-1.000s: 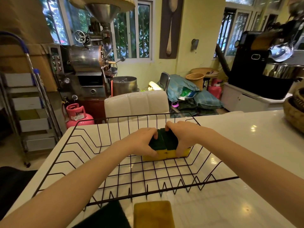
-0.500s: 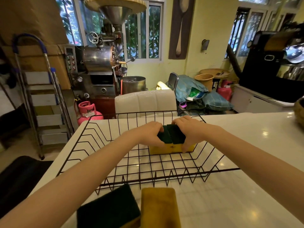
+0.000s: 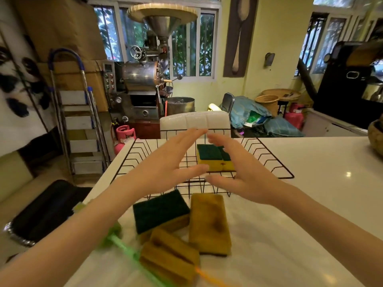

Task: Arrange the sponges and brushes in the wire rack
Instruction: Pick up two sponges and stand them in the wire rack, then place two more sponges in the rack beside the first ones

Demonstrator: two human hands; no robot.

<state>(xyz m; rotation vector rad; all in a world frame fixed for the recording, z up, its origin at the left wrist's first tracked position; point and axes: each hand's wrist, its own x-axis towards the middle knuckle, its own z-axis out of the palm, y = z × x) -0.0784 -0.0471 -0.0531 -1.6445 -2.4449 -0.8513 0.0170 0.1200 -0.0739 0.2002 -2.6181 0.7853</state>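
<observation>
A black wire rack [image 3: 269, 160] stands on the white counter. Inside it two yellow sponges with green scrub tops [image 3: 213, 157] sit side by side. My left hand [image 3: 165, 168] and my right hand [image 3: 240, 172] hover above the rack's near side, both open with fingers spread and nothing in them. In front of the rack lie loose sponges: one green-topped [image 3: 160, 210], one long yellow-brown [image 3: 209, 222], and two yellow-brown ones stacked [image 3: 170, 255]. A green-handled brush [image 3: 118, 240] and an orange handle [image 3: 209, 276] lie blurred at the near edge.
A woven basket [image 3: 376, 137] sits at the counter's far right. A white padded chair back [image 3: 194, 123] stands just behind the rack. A black bag [image 3: 47, 212] lies lower left, off the counter. A stepladder, a roaster and gas cylinders fill the room behind.
Both hands let go of the two sponges in the rack and drew back toward me with fingers spread. The view tilted down, bringing the loose sponges and brushes into sight.
</observation>
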